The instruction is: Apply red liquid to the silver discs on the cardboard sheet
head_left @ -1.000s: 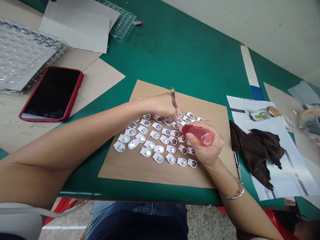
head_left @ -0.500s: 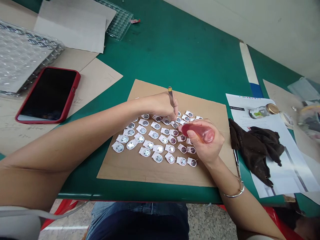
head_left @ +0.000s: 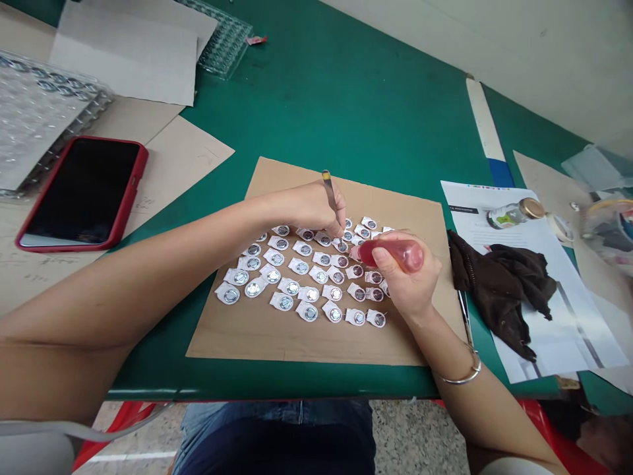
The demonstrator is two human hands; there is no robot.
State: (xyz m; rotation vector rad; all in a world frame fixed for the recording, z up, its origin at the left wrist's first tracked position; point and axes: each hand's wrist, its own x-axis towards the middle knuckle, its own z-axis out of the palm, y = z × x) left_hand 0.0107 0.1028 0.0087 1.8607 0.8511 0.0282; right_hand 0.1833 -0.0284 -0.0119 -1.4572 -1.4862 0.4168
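Note:
My left hand (head_left: 319,210) is closed around slim dark tweezers (head_left: 329,190) with a yellow band at the upper end. Their lower tip points down at one of the small white tabs with round silvery discs (head_left: 308,311), laid out in loose rows on a brown cardboard sheet (head_left: 237,340). In my right hand (head_left: 413,284) is a soft reddish-pink squeeze bottle (head_left: 393,254), tilted on its side. The bottle's nozzle points left, close to the tweezers' tip. Several discs lie partly hidden beneath my hands.
A phone in a red case (head_left: 82,191) and clear blister trays (head_left: 44,119) are at left. On the right, a dark brown cloth (head_left: 499,284) and a small glass jar (head_left: 514,213) lie on a printed paper (head_left: 578,330). The table (head_left: 346,99) is green.
The whole view has shifted slightly, so the things appear a little farther left. Both hands keep their grips near the same disc, and the squeeze bottle looks slightly more level.

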